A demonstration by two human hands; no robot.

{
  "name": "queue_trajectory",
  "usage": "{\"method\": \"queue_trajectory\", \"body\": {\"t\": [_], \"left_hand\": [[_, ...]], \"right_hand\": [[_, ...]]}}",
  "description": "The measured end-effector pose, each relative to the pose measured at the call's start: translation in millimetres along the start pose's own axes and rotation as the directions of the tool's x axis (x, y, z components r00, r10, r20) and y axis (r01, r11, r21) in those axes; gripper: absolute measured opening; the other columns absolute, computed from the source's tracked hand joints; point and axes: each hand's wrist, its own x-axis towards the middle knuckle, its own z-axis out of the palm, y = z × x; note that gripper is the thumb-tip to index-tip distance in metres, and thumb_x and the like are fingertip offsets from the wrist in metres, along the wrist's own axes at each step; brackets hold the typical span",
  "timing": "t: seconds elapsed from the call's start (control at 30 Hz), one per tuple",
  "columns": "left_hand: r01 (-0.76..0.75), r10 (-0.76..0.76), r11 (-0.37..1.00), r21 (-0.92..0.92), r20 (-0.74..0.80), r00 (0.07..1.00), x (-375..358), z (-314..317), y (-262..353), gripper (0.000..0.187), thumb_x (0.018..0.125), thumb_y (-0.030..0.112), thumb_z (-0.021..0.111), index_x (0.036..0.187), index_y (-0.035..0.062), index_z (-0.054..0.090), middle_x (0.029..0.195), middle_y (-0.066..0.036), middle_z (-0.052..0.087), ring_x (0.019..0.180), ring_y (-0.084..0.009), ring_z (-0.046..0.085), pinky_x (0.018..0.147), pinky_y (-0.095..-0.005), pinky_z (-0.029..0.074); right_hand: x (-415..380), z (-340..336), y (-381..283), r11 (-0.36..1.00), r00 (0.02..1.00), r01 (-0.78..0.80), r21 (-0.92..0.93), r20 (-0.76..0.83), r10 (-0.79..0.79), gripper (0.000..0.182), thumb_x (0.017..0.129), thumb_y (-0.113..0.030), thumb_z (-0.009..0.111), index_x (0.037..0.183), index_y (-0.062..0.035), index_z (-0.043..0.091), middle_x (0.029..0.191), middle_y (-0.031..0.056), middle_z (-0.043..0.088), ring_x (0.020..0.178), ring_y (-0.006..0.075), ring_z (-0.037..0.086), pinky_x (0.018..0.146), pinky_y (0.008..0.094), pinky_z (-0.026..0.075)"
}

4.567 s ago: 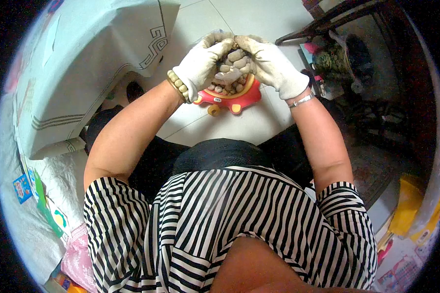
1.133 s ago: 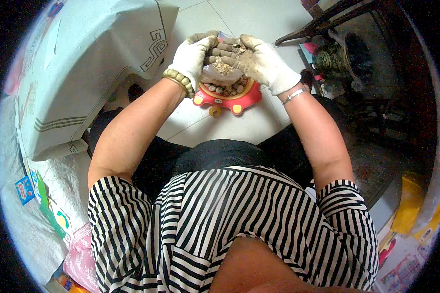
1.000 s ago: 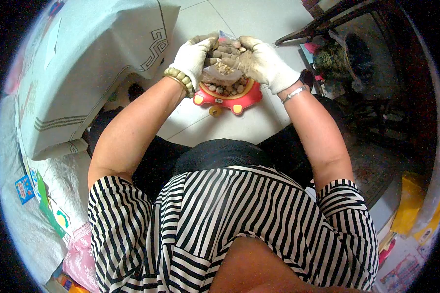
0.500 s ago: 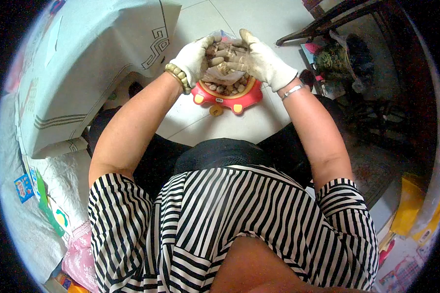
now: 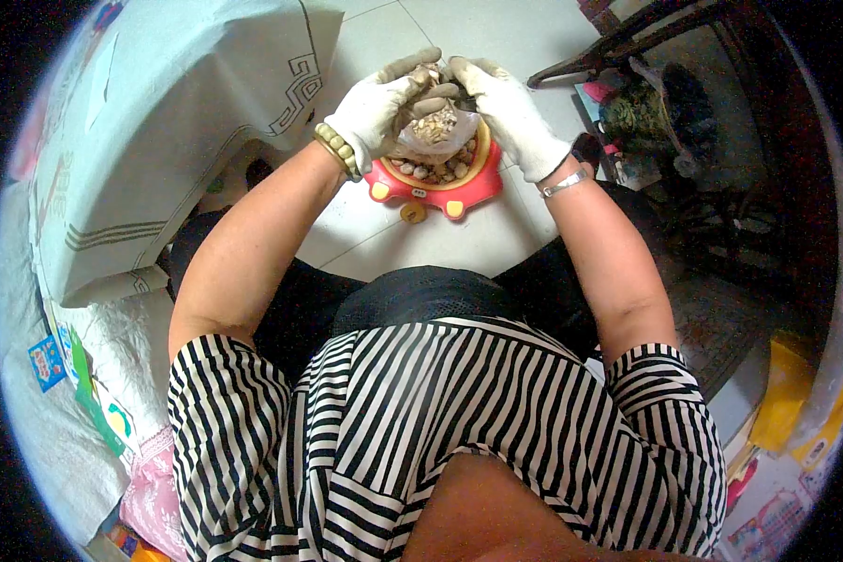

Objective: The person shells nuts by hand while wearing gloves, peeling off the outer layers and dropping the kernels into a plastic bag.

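Observation:
Both my hands wear white knit gloves with greyish-brown fingertips. My left hand (image 5: 373, 108) is at the left side of a clear plastic bag (image 5: 429, 142), its fingers curled around a clump of pale, chip-like pieces (image 5: 436, 124), some of which show above the fingers. My right hand (image 5: 510, 114) is at the bag's right side, fingers stretched toward the left hand; some fingertips are hidden behind the bag. Below the bag stands a red and yellow toy-like stand (image 5: 480, 192) with small brownish-white lumps (image 5: 421, 172) on its top.
A pale cloth-covered table (image 5: 187, 122) stands at the left. A dark wooden chair frame (image 5: 618, 51) and a bag of dark green stuff (image 5: 639, 117) are at the right. A small yellow-brown round thing (image 5: 412, 213) lies on the tiled floor (image 5: 365, 225).
My hands were spread across the bag with fingers meeting over it. Now the left fingers are curled around the pale pieces, and the right fingers have drawn back from the bag's front.

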Motion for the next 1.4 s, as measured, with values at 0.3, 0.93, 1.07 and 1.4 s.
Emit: {"method": "queue_trajectory", "body": {"t": [0.3, 0.93, 1.07, 1.4], "left_hand": [[-0.191, 0.193, 0.804, 0.564, 0.057, 0.979, 8.3, -14.9, -11.8, 0.041, 0.096, 0.025, 0.043, 0.126, -0.0029, 0.046, 0.117, -0.014, 0.057, 0.103, -0.0177, 0.058, 0.088, -0.0271, 0.047], [-0.127, 0.275, 0.851, 0.509, -0.228, 0.934, -15.1, 26.2, -12.7, 0.034, 0.093, 0.021, 0.051, 0.118, -0.0022, 0.054, 0.104, -0.01, 0.062, 0.093, -0.0147, 0.059, 0.082, -0.0267, 0.048], [-0.143, 0.324, 0.806, 0.575, -0.227, 0.918, -18.9, 23.5, -14.5, 0.031, 0.093, 0.021, 0.051, 0.114, -0.0011, 0.056, 0.102, -0.008, 0.062, 0.091, -0.0133, 0.059, 0.081, -0.0263, 0.048], [-0.212, 0.315, 0.861, 0.463, -0.158, 0.936, -23.2, 25.4, -12.5, 0.031, 0.095, 0.026, 0.05, 0.114, 0.0017, 0.053, 0.103, -0.006, 0.06, 0.092, -0.0126, 0.059, 0.083, -0.0262, 0.049]], "right_hand": [[-7.5, 9.6, -1.8, 0.996, 0.982, 0.069, -0.062, 0.177, -0.057, 0.04, 0.09, -0.039, 0.057, 0.11, -0.004, 0.057, 0.095, 0.0042, 0.062, 0.08, 0.0088, 0.058, 0.069, 0.024, 0.049], [-6.0, 14.7, 9.2, 0.952, 0.981, -0.01, -0.307, 0.182, 0.069, 0.044, 0.098, -0.041, 0.038, 0.112, -0.0034, 0.056, 0.097, 0.0039, 0.062, 0.085, 0.0086, 0.058, 0.074, 0.0241, 0.049], [-12.8, 17.6, 9.2, 0.914, 0.984, 0.125, -0.386, 0.169, -0.063, 0.041, 0.096, -0.041, 0.041, 0.107, -0.0046, 0.057, 0.079, 0.0023, 0.058, 0.064, 0.0092, 0.051, 0.055, 0.026, 0.043], [-20.9, 11.1, -3.4, 0.922, 0.98, -0.034, -0.386, 0.167, 0.106, 0.042, 0.097, -0.039, 0.041, 0.119, -0.0047, 0.052, 0.101, 0.0075, 0.062, 0.089, 0.0118, 0.059, 0.074, 0.0267, 0.049]]}}
